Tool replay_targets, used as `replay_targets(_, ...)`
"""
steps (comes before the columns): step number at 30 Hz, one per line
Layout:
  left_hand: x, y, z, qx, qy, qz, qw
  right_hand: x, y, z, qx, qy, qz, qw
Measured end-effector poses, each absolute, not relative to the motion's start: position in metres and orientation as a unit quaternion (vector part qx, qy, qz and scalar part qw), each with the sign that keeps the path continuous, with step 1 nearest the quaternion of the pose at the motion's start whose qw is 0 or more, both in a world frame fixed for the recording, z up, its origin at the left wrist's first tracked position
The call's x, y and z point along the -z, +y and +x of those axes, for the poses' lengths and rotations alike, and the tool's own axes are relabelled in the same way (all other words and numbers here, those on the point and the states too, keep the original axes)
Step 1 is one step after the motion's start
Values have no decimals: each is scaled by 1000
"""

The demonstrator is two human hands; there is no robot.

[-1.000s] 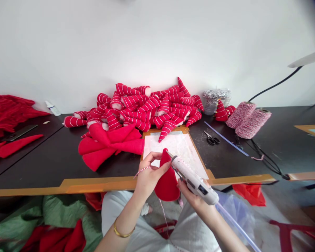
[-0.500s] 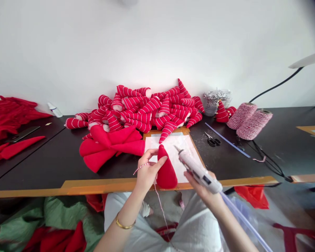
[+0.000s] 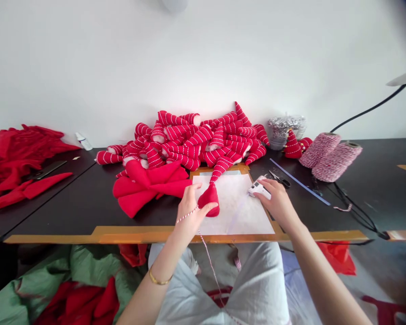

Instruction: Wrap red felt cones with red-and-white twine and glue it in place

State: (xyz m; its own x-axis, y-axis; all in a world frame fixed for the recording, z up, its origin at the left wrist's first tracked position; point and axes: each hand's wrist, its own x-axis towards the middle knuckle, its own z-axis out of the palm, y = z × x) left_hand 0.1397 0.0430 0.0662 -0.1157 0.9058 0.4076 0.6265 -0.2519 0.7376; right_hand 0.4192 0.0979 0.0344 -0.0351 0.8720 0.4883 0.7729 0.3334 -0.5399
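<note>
A plain red felt cone [image 3: 209, 201] is held over the white sheet [image 3: 246, 212] by my left hand [image 3: 189, 212], thumb across its front and fingers behind. Red-and-white twine [image 3: 208, 257] runs over that hand and hangs down past the table edge. My right hand [image 3: 278, 198] is wrapped round the white glue gun [image 3: 260, 188], low at the right edge of the sheet, beside the black-handled scissors [image 3: 280, 180]. Just behind the held cone lies the tip of a striped cone [image 3: 221, 168] from the pile.
Behind the sheet is a heap of striped cones [image 3: 189, 140]; plain red cones [image 3: 135, 194] lie to its left. At the right are two twine spools [image 3: 336, 162], a blue-white stick [image 3: 299, 181] and black cables [image 3: 358, 216]. Red fabric [image 3: 23, 153] is piled far left.
My right hand has moved forward and lowered the glue gun to the sheet's right edge. The red cone in my left hand has moved slightly forward and tilted. The view has shifted a little.
</note>
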Motion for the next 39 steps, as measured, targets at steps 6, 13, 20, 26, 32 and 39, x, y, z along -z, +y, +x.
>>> replay_targets(6,-100,7,146,-197,690,690,97,-64,2,314,-341,-744,-264,510)
replay_targets(13,-92,-2,135,-234,693,671,119,-38,-17,262,-553,-577,-291,526)
replay_targets(20,-76,-30,109,-285,525,654,464,-34,-12,284,-506,-651,-311,472)
replay_targets(26,-56,-46,114,-304,455,526,651,-37,-16,297,-362,-802,-297,370)
replay_targets(32,-50,-41,129,-366,560,583,460,-37,-11,305,-355,-776,-356,380)
replay_targets(39,-60,-31,134,-366,555,625,409,-43,-2,315,-412,-721,-383,406)
